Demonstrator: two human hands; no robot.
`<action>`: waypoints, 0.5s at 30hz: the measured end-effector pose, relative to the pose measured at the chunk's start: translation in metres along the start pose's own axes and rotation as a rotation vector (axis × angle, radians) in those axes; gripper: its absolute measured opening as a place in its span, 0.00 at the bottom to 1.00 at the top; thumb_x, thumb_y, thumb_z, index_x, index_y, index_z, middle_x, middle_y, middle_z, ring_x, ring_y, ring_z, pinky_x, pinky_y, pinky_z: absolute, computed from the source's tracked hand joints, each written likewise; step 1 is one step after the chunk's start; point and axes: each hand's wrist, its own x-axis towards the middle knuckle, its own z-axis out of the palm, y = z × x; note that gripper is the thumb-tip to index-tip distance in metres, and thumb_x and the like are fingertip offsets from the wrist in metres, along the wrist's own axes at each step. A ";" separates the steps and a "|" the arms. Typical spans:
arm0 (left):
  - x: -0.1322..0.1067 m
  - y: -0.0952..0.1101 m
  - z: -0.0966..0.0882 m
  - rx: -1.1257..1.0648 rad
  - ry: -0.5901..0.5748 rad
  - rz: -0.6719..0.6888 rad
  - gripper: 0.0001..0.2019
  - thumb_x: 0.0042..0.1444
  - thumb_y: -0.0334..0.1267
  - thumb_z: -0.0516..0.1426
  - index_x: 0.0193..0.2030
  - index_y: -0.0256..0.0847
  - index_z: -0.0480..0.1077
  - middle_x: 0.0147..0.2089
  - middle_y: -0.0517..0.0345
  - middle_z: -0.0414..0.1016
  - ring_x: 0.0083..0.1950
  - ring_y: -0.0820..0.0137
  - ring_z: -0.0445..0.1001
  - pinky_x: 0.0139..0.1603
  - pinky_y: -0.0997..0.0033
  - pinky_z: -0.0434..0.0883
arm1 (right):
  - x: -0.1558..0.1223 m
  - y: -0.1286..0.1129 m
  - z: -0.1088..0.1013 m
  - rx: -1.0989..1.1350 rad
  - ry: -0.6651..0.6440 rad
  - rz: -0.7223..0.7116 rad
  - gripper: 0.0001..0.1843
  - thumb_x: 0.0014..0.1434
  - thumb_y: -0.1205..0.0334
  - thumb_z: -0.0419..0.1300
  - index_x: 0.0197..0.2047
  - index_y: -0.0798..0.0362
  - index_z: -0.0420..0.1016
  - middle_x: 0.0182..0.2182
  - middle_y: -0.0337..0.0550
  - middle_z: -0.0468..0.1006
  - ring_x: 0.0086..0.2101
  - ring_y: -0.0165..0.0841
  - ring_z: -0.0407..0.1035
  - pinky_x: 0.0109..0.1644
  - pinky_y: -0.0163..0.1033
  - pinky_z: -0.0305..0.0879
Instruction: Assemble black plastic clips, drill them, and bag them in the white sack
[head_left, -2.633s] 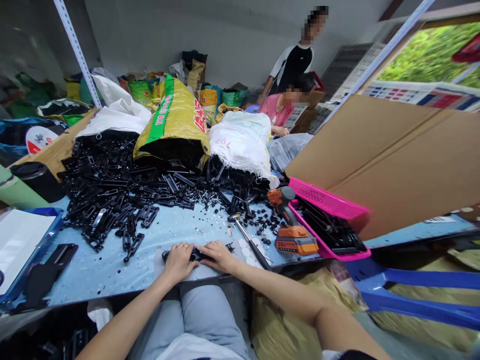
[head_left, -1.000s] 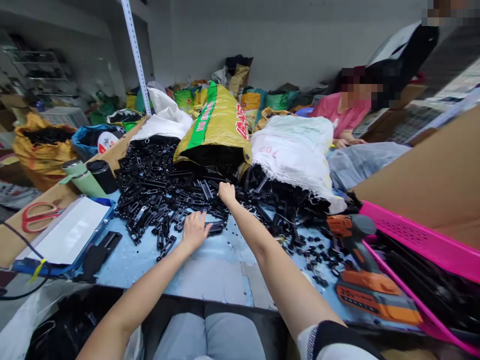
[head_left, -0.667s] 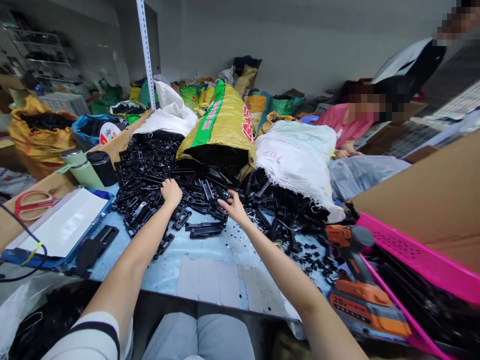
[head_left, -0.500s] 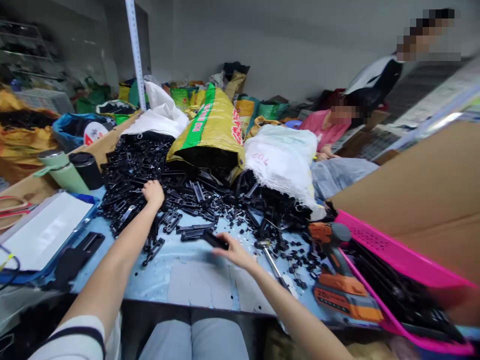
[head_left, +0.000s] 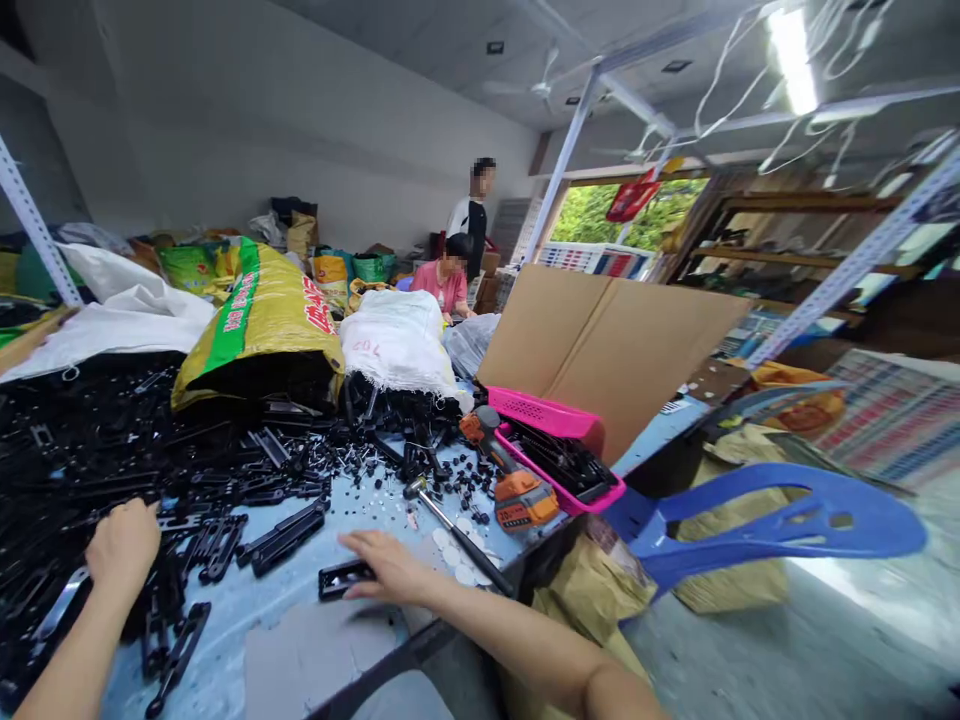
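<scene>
My right hand [head_left: 386, 565] is above the front of the table, fingers and thumb closed on the end of a long black plastic part [head_left: 337, 580] with a slotted channel. My left hand [head_left: 124, 540] is at the near side of the heap of black plastic parts [head_left: 217, 470], its fingers curled. Whatever those fingers hold is hidden. Between my hands, two similar long black parts [head_left: 285, 535] lie side by side on the blue tabletop [head_left: 247, 600]. A hammer [head_left: 457, 535] with a dark handle lies just right of my right hand.
An orange cordless drill [head_left: 521, 495] stands beside a pink basket [head_left: 559, 405] of black parts. A yellow sack [head_left: 277, 310] and a white sack [head_left: 397, 335] lie open-mouthed behind the heap. Two people [head_left: 442, 285] are beyond. A blue plastic chair [head_left: 780, 510] is at the right.
The camera view has swung right, bringing the chair and window in. My right hand still holds the black part, now lower over the table; my left hand stays at the heap.
</scene>
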 end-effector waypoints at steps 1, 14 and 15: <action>-0.012 0.005 0.000 -0.080 0.120 0.145 0.18 0.60 0.46 0.43 0.34 0.38 0.69 0.36 0.47 0.75 0.39 0.55 0.75 0.35 0.56 0.72 | 0.005 0.004 -0.029 -0.003 0.087 0.010 0.39 0.51 0.46 0.64 0.62 0.49 0.58 0.55 0.49 0.68 0.52 0.38 0.64 0.54 0.41 0.62; -0.217 0.072 0.030 -0.884 0.165 0.738 0.09 0.59 0.43 0.53 0.45 0.48 0.69 0.41 0.59 0.78 0.41 0.64 0.78 0.43 0.65 0.77 | -0.035 0.099 -0.545 -0.583 1.036 1.142 0.29 0.54 0.55 0.54 0.44 0.79 0.68 0.50 0.88 0.62 0.58 0.54 0.57 0.51 0.64 0.49; -0.219 0.065 0.035 -0.867 0.169 0.741 0.10 0.59 0.43 0.53 0.45 0.47 0.69 0.41 0.59 0.78 0.41 0.64 0.78 0.43 0.65 0.77 | -0.039 0.099 -0.550 -0.583 1.079 1.152 0.32 0.53 0.51 0.52 0.44 0.80 0.68 0.50 0.88 0.62 0.57 0.55 0.56 0.49 0.63 0.50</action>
